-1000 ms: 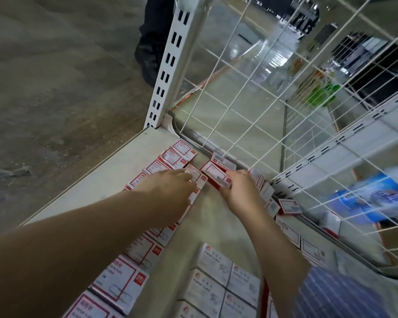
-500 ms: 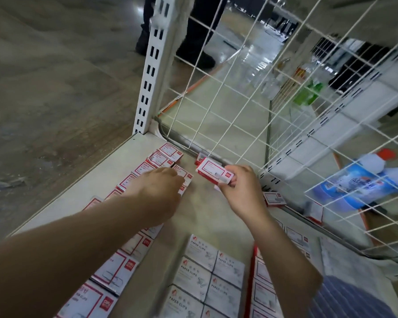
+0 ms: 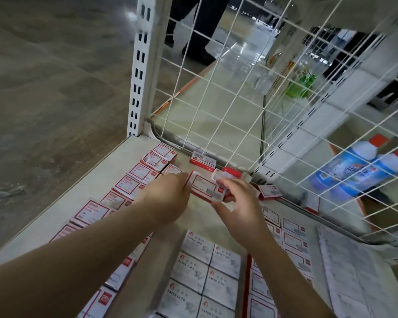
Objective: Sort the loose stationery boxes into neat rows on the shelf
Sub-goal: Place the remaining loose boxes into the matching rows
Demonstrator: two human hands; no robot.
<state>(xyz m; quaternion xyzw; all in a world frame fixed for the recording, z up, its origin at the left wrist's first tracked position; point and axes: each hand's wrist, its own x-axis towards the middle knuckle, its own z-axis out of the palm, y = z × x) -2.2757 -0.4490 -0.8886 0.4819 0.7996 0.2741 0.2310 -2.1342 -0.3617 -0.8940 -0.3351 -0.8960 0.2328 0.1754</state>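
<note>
Two hands meet over the shelf point(image 3: 62, 203) near its back left corner; the right hand point(image 3: 237, 203) pinches a red-and-white box point(image 3: 205, 185) between thumb and curled fingers; the left hand point(image 3: 168, 198) touches the box's left end, fingers hidden; a row of boxes point(image 3: 133, 180) lines the left edge.

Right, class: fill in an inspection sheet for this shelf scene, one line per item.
Surface: pale shelf, wire mesh back.
Job's things: held red-and-white box; left row of boxes; loose boxes by the mesh.
Clutter: paper clip boxes; printed sheet.
Grippers: left hand and right hand both grip the held box.
Cables: nothing seen.
Surroundings: blue bottles behind the mesh; someone's legs.
</note>
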